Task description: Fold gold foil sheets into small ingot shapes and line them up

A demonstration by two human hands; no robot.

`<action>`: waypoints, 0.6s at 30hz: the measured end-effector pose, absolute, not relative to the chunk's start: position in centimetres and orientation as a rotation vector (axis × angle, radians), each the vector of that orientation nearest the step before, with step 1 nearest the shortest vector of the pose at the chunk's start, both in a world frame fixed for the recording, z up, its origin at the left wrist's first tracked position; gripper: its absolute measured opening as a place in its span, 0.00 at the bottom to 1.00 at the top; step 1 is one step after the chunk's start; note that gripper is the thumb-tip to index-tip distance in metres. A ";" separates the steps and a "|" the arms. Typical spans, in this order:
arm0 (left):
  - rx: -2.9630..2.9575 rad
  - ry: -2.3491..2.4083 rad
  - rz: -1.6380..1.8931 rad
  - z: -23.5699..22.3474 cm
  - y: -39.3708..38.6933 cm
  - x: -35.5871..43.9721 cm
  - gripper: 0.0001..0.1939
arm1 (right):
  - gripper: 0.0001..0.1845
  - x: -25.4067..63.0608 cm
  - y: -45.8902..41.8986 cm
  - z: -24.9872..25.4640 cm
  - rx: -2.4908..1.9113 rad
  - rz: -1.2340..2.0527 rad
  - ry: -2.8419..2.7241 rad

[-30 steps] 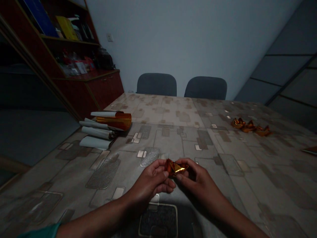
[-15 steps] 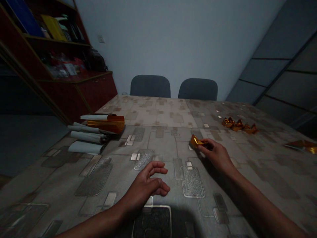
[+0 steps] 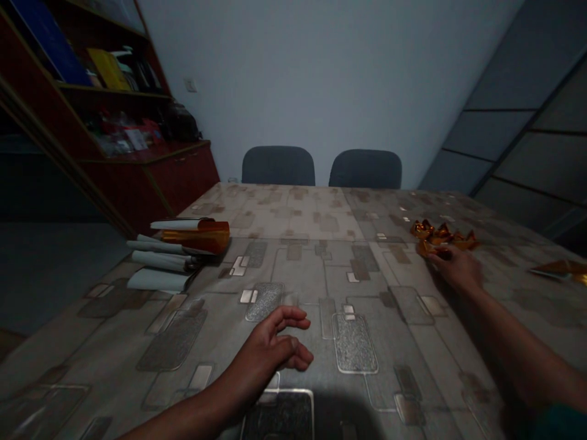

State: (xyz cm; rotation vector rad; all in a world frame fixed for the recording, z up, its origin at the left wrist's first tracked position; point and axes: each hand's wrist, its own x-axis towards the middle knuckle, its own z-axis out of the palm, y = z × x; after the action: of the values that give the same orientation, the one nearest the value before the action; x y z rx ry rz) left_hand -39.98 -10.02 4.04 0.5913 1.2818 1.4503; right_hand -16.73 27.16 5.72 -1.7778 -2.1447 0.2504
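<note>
Head view, going left to right: near the left edge of the desk (image 3: 298,263) lie white paper rolls (image 3: 160,261) and an orange foil roll (image 3: 197,237). Near the front edge, the left hand (image 3: 268,348) is empty, its grip open. The right hand (image 3: 454,269) has its grip closed on a gold foil piece (image 3: 425,247), just beside three or so crumpled foil pieces (image 3: 443,233). A flat foil sheet (image 3: 559,267) lies at the right edge, apparently not yet shaped.

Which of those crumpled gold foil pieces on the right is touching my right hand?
The front crumpled gold foil piece, under your right hand. The other pieces lie behind it, beyond the fingers.
</note>
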 end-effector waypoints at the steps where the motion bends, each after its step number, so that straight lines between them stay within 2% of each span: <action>1: 0.590 1.274 1.453 3.9 -10.0 -40.0 0.19 | 0.15 -16.5 27.7 5.8 -1.830 0.237 -2.136; 9: 0.592 1.254 1.429 3.7 -10.1 -40.2 0.17 | 0.16 -17.1 30.7 5.9 -2.066 0.187 -2.038; 18: 0.597 1.217 1.438 3.5 -10.1 -40.2 0.17 | 0.15 -17.2 31.3 5.9 -2.028 0.252 -1.899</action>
State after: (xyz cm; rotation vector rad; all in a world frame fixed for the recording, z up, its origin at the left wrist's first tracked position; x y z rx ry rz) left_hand -40.21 -10.11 3.54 0.5970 1.2167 1.4384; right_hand -17.21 31.29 5.91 -2.0283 -1.8989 0.2525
